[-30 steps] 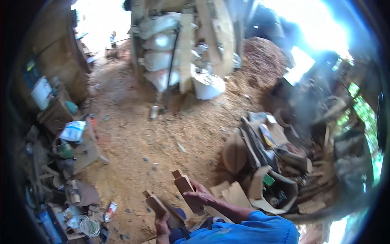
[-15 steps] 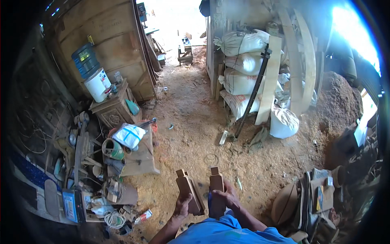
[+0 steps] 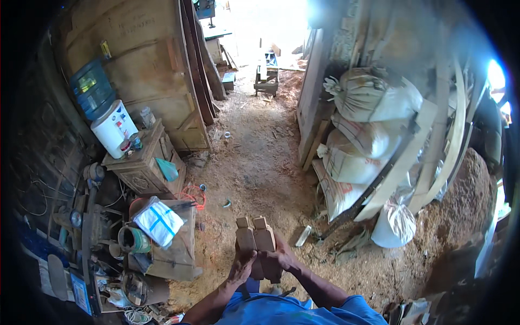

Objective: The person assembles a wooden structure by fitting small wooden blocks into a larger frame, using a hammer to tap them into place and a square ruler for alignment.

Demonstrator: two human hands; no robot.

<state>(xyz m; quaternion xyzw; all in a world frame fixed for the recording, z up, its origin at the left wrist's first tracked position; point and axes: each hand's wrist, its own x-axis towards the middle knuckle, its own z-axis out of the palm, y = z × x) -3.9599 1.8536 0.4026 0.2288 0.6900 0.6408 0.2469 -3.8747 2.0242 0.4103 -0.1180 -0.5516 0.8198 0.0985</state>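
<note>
Rough woodworking shed, sawdust floor (image 3: pixel 254 162), probably stacked planks (image 3: pixel 197 59)

**Blue shirt, bare forearms**

Coming in from six o'clock: bright blue short-sleeved shirt (image 3: pixel 287 311), cloth creased across the chest. Both forearms bare from the sleeve hems up. Left hand (image 3: pixel 242 266) and right hand (image 3: pixel 281 259) ungloved, no watch or rings showing.

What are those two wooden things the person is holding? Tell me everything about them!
The two wooden blocks are light brown, chunky pieces, each with a small square peg on top. They stand upright, pressed side by side. The left hand grips one, the right hand the other, above the sawdust floor. Their lower ends are hidden by the hands.
</note>
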